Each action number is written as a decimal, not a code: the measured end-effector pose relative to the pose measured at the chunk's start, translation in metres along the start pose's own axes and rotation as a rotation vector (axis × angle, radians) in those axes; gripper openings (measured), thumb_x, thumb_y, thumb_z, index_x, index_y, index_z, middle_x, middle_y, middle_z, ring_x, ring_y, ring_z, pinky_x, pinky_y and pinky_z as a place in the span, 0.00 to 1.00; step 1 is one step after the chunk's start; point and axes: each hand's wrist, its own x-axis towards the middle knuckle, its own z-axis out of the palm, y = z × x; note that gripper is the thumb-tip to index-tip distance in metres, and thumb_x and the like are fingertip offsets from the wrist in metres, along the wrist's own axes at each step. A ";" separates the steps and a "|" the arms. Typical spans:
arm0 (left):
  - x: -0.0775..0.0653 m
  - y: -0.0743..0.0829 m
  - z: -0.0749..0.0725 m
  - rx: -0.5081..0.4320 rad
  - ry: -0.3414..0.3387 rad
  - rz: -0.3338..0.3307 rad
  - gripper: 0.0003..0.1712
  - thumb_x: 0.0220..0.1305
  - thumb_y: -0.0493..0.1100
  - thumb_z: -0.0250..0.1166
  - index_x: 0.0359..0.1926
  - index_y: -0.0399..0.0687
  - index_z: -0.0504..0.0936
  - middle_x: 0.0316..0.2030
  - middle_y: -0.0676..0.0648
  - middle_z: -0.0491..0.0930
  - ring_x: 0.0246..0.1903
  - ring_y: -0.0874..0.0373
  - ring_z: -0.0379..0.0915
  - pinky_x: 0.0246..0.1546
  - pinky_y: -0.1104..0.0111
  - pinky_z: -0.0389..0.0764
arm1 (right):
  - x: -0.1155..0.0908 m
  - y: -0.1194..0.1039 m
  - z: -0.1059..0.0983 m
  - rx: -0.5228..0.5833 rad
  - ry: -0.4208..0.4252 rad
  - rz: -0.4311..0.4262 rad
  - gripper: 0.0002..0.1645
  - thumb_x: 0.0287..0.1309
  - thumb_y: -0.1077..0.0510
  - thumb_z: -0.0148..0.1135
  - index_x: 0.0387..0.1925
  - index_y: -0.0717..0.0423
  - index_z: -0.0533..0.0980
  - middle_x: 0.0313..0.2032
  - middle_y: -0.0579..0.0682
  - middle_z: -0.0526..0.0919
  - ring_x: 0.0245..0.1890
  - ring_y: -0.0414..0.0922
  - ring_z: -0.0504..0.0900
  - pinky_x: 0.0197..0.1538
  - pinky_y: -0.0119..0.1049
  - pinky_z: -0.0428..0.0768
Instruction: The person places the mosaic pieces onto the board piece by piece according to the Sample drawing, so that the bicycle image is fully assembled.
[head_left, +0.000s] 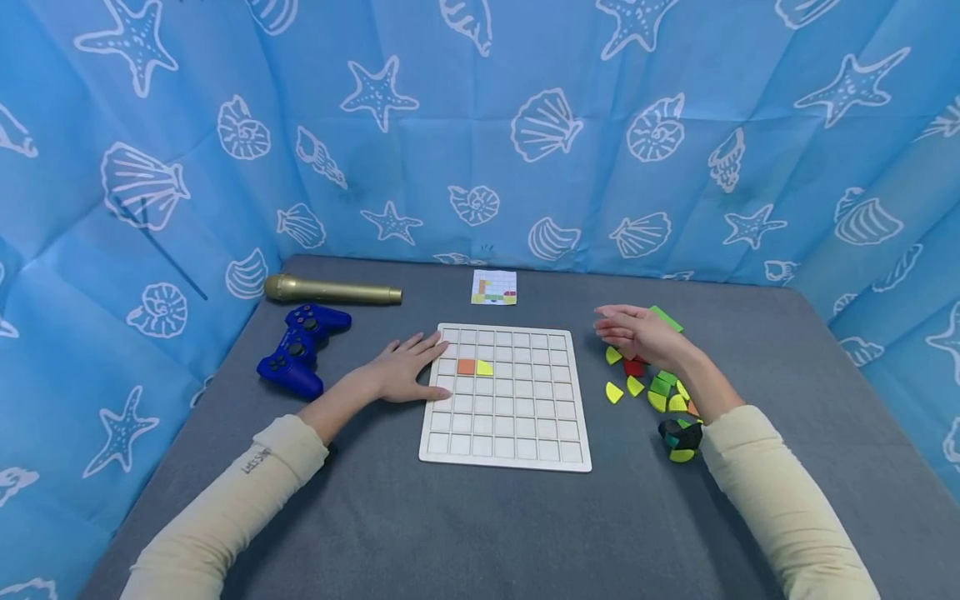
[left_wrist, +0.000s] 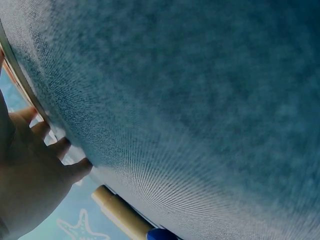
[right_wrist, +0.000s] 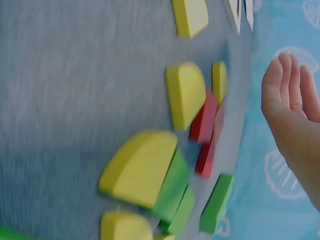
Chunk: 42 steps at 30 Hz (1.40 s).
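Observation:
My left hand [head_left: 401,371] rests with spread fingers on the left edge of a white grid board [head_left: 505,464]; the left wrist view shows the same fingers [left_wrist: 77,170] along the board's edge. On the grid, an orange square [head_left: 466,367] lies beside a yellow quarter-circle [head_left: 484,367]. To the right of the board, my right hand [head_left: 641,332] hovers over loose blocks with its fingers extended and nothing held. Below it in the right wrist view are yellow quarter-circles [right_wrist: 137,167], red blocks [right_wrist: 204,117] and green blocks [right_wrist: 216,202].
Behind the board lies a small pattern card [head_left: 494,287]. A gold microphone [head_left: 330,290] and a blue game controller [head_left: 302,350] lie to the left. A dark object [head_left: 678,435] sits by the right sleeve. Blue curtains [head_left: 450,150] surround the grey table [head_left: 465,533].

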 end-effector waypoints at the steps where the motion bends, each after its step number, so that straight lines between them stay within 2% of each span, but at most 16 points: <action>1: 0.000 0.000 0.000 -0.001 0.000 0.000 0.53 0.60 0.73 0.53 0.76 0.55 0.43 0.75 0.48 0.38 0.72 0.46 0.32 0.65 0.43 0.39 | -0.001 0.001 -0.004 0.007 0.011 0.001 0.37 0.73 0.48 0.45 0.70 0.70 0.52 0.63 0.71 0.60 0.61 0.57 0.66 0.64 0.47 0.62; 6: 0.000 0.001 0.001 -0.008 -0.002 -0.001 0.53 0.60 0.73 0.53 0.76 0.54 0.44 0.75 0.48 0.38 0.72 0.45 0.32 0.65 0.43 0.39 | -0.003 0.009 -0.016 0.050 0.093 0.028 0.37 0.72 0.49 0.46 0.71 0.68 0.50 0.64 0.68 0.59 0.62 0.55 0.65 0.64 0.44 0.61; 11: 0.000 0.002 0.001 -0.014 -0.003 0.004 0.53 0.61 0.73 0.53 0.76 0.54 0.44 0.75 0.48 0.39 0.72 0.45 0.32 0.65 0.43 0.39 | -0.004 0.021 -0.024 0.008 0.168 0.040 0.36 0.72 0.49 0.46 0.71 0.67 0.52 0.65 0.67 0.60 0.60 0.52 0.67 0.61 0.36 0.67; 15: 0.000 0.002 0.001 -0.009 -0.006 0.003 0.53 0.60 0.73 0.53 0.76 0.55 0.44 0.75 0.48 0.38 0.72 0.45 0.32 0.65 0.43 0.39 | -0.005 0.027 -0.029 -0.038 0.184 0.040 0.34 0.73 0.50 0.46 0.70 0.67 0.54 0.65 0.67 0.60 0.62 0.54 0.65 0.59 0.34 0.69; 20: 0.001 0.002 0.001 -0.008 -0.008 -0.002 0.53 0.60 0.74 0.52 0.76 0.56 0.43 0.75 0.49 0.38 0.72 0.46 0.31 0.66 0.44 0.39 | -0.008 0.031 -0.030 -0.167 0.178 0.010 0.28 0.73 0.57 0.45 0.68 0.68 0.58 0.64 0.67 0.61 0.62 0.58 0.65 0.57 0.35 0.71; 26: 0.002 0.000 0.002 -0.007 -0.008 -0.006 0.53 0.60 0.74 0.52 0.76 0.56 0.42 0.75 0.49 0.37 0.72 0.47 0.31 0.66 0.44 0.39 | -0.010 0.035 -0.029 -0.427 0.195 -0.030 0.24 0.70 0.58 0.52 0.63 0.65 0.67 0.56 0.65 0.72 0.51 0.56 0.74 0.44 0.30 0.77; 31: 0.002 0.001 0.002 -0.011 -0.009 -0.011 0.53 0.60 0.74 0.52 0.76 0.57 0.42 0.74 0.50 0.37 0.72 0.47 0.30 0.66 0.44 0.38 | -0.012 0.037 -0.028 -0.497 0.180 -0.071 0.24 0.68 0.62 0.55 0.62 0.67 0.68 0.54 0.67 0.73 0.51 0.58 0.75 0.45 0.35 0.79; 36: 0.000 0.001 0.000 -0.009 -0.013 -0.010 0.53 0.60 0.74 0.52 0.76 0.56 0.42 0.75 0.49 0.37 0.72 0.46 0.31 0.66 0.44 0.39 | -0.014 0.038 -0.027 -0.553 0.142 -0.086 0.27 0.65 0.59 0.60 0.61 0.68 0.68 0.55 0.66 0.73 0.52 0.58 0.73 0.50 0.42 0.77; 42: -0.002 0.003 -0.001 -0.013 -0.001 -0.008 0.53 0.60 0.73 0.52 0.76 0.54 0.43 0.74 0.47 0.38 0.72 0.45 0.32 0.65 0.43 0.39 | -0.015 0.037 -0.026 -0.630 0.116 -0.134 0.25 0.64 0.63 0.60 0.60 0.69 0.69 0.54 0.67 0.73 0.51 0.59 0.73 0.52 0.48 0.75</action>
